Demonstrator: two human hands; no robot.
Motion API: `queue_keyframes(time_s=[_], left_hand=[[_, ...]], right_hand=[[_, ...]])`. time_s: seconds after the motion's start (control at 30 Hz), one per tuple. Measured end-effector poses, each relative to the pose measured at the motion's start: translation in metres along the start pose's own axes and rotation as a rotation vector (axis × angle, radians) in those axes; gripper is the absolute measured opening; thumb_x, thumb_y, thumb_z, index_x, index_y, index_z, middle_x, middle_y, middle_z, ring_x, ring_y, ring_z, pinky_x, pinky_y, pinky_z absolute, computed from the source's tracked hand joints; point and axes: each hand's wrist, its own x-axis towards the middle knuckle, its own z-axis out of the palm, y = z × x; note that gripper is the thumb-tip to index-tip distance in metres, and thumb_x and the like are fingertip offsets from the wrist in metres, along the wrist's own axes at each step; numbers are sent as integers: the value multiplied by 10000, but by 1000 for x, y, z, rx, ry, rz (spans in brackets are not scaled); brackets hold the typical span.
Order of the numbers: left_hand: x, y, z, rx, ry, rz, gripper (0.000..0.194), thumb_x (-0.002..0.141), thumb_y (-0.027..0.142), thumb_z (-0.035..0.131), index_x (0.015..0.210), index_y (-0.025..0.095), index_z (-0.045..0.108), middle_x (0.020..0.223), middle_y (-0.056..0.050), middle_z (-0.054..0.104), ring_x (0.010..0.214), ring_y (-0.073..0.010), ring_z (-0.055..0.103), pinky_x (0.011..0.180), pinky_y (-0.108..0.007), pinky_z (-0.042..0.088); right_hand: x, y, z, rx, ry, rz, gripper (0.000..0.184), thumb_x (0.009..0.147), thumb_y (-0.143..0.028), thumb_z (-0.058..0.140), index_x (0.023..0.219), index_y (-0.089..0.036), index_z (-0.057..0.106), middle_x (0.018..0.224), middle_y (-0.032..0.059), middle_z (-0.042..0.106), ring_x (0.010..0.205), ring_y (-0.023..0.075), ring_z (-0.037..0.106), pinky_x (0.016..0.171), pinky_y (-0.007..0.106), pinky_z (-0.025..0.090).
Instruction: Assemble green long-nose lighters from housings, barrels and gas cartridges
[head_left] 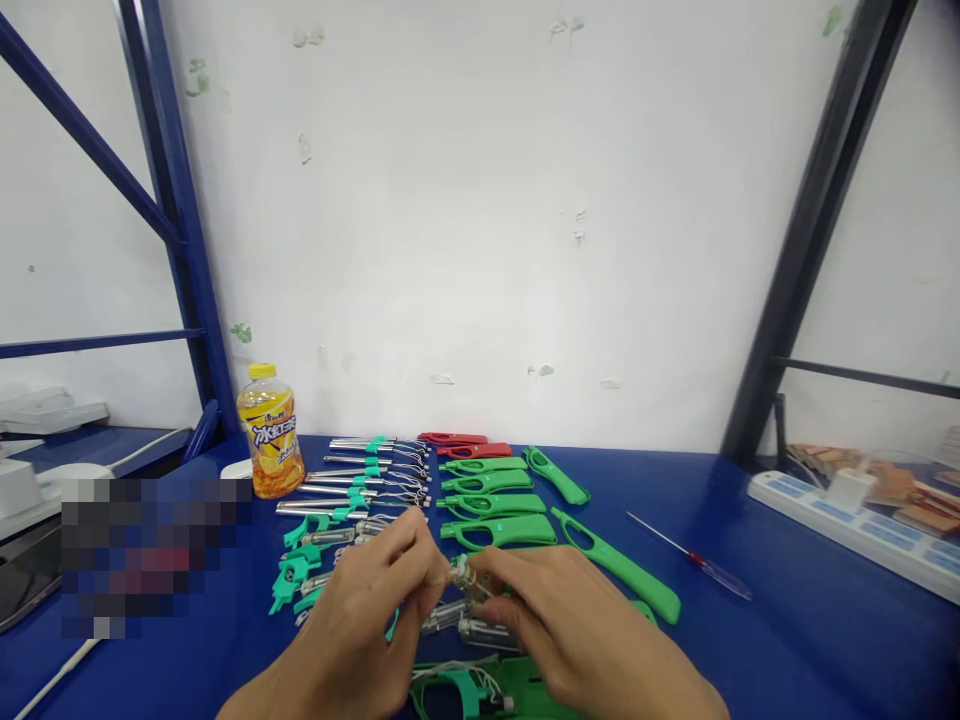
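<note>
Both of my hands meet low in the middle of the view over a blue table (787, 640). My left hand (360, 630) and my right hand (570, 630) pinch the same small clear and metal lighter part (463, 576) between their fingertips. Just under it lie more metal inner assemblies (480, 630) and an open green lighter shell with thin wires (465, 690). Beyond my fingers are rows of metal tubes with teal clips (360, 480) and green handle shells (495, 500), with two red shells (469, 445) at the far end.
A yellow drink bottle (270, 432) stands at the back left. A thin screwdriver with a red handle (694, 558) lies to the right. A white power strip (855, 520) runs along the right edge. Blue shelf posts (176, 220) and a dark post (817, 220) flank the white wall.
</note>
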Motion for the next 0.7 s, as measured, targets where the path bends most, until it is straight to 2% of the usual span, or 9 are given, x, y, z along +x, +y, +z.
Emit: queue_keyframes(time_s=[0.1, 0.2, 0.4, 0.57, 0.7], left_hand=[[-3, 0, 6, 2, 9, 14, 295, 936, -40, 411, 855, 244, 406, 841, 15, 513, 720, -128, 519, 600, -266, 340], [-7, 0, 15, -7, 36, 29, 307, 869, -48, 432, 813, 241, 344, 814, 23, 433, 650, -117, 446, 556, -288, 260], [-12, 1, 31, -30, 94, 57, 342, 730, -24, 433, 785, 240, 222, 798, 21, 363, 592, -112, 358, 523, -317, 135], [-12, 11, 28, -51, 15, -4, 365, 629, -13, 438, 739, 220, 179, 806, 10, 394, 591, -99, 397, 524, -318, 150], [-15, 12, 28, -74, -36, -42, 348, 614, 7, 443, 712, 210, 178, 806, 0, 424, 609, -102, 441, 533, -321, 175]], right_hand=[[-2, 1, -1, 6, -9, 1, 173, 1089, -188, 530, 937, -260, 568, 903, -18, 740, 817, 198, 680, 703, 293, 403], [-4, 2, -2, 18, -40, -3, 184, 1065, -172, 557, 904, -262, 561, 853, -36, 720, 780, 185, 668, 687, 283, 395], [-9, 4, 0, -57, -96, 60, 143, 1032, -173, 578, 923, -263, 559, 897, -15, 728, 865, 226, 687, 690, 309, 370], [-12, 5, 4, -63, -153, 89, 123, 988, -160, 597, 942, -273, 583, 913, -6, 743, 880, 242, 683, 663, 318, 337], [-13, 5, 2, -58, -167, 119, 144, 941, -139, 604, 901, -276, 585, 846, -9, 712, 852, 236, 655, 606, 311, 286]])
